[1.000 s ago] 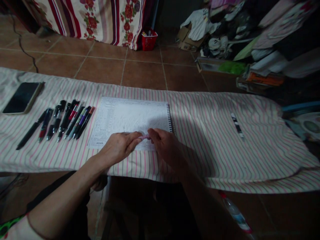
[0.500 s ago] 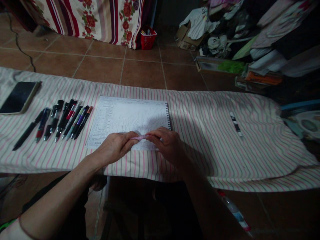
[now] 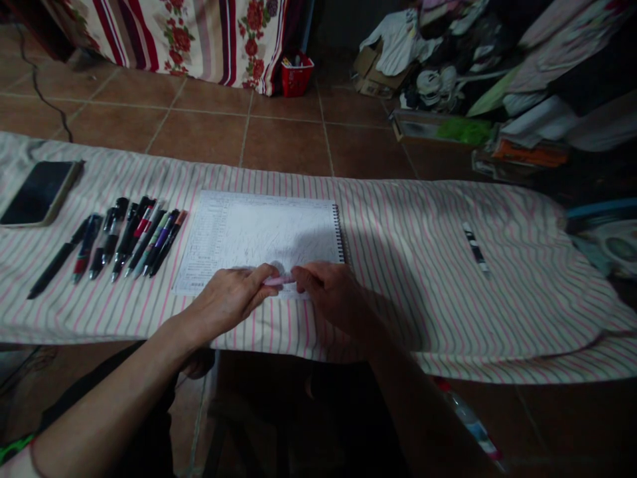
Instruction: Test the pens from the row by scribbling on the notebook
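A slim pink pen (image 3: 279,281) spans the gap between my two hands, just above the near edge of a spiral notepad. My left hand (image 3: 239,290) is closed on the pen's left part, thumb and fingers pinching it. At the other end, my right hand (image 3: 331,292) is closed with its fingertips on the pen's tip end; the exact grip there is partly hidden. Beneath lies the notepad (image 3: 279,226), its page covered with pen strokes and its wire spiral on the right side. A shadow of my hands falls across the page.
Several pens (image 3: 142,239) lie in a row left of the notepad, with a phone (image 3: 40,192) beyond them. A black-and-white pen (image 3: 476,249) rests on the striped cloth (image 3: 408,265) at right. On the floor are a red basket (image 3: 297,76) and a plastic bottle (image 3: 470,418).
My right hand's fingers have curled in more at the pen's right end, and the light tip that stuck out past them is no longer visible. My left hand has shifted slightly.
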A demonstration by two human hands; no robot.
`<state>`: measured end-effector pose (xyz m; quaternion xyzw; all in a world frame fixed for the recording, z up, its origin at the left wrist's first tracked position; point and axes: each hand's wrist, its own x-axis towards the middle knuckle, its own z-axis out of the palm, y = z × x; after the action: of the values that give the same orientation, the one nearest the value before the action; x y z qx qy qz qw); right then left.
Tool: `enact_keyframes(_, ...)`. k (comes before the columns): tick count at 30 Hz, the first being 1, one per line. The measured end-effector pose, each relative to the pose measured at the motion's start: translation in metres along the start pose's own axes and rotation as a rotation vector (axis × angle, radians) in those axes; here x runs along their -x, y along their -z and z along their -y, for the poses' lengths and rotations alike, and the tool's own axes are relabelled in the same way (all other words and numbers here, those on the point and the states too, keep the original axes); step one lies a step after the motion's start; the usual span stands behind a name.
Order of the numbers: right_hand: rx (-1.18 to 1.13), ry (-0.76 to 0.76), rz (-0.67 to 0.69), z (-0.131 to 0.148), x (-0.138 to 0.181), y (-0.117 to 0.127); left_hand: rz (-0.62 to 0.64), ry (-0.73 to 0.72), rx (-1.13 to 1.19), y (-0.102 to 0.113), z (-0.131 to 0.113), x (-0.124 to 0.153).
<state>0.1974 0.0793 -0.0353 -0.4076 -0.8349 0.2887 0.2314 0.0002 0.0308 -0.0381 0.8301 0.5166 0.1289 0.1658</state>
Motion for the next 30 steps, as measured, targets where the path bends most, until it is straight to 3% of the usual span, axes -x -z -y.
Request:
enact_keyframes(5,-0.001,-0.173,0.047,0.006,-0.002,0.000,-0.003,-0.013,-0.026,-0.001,-0.004,-0.001)
enact_keyframes(10,0.025,-0.249,0.057,0.009,-0.004,-0.005,-0.007,0.020,-0.032,-0.003,-0.003,-0.002)
enact_keyframes(14,-0.003,-0.211,-0.023,0.006,-0.004,-0.009,0.007,0.073,0.046,-0.003,-0.001,-0.006)
enact_keyframes(21,-0.259,-0.094,-0.193,-0.005,-0.003,-0.007,0.054,0.199,0.308,-0.001,0.003,-0.010)
enact_keyframes(30,-0.106,0.013,-0.126,-0.006,0.000,-0.003,0.107,0.159,0.281,0.004,0.004,-0.004)
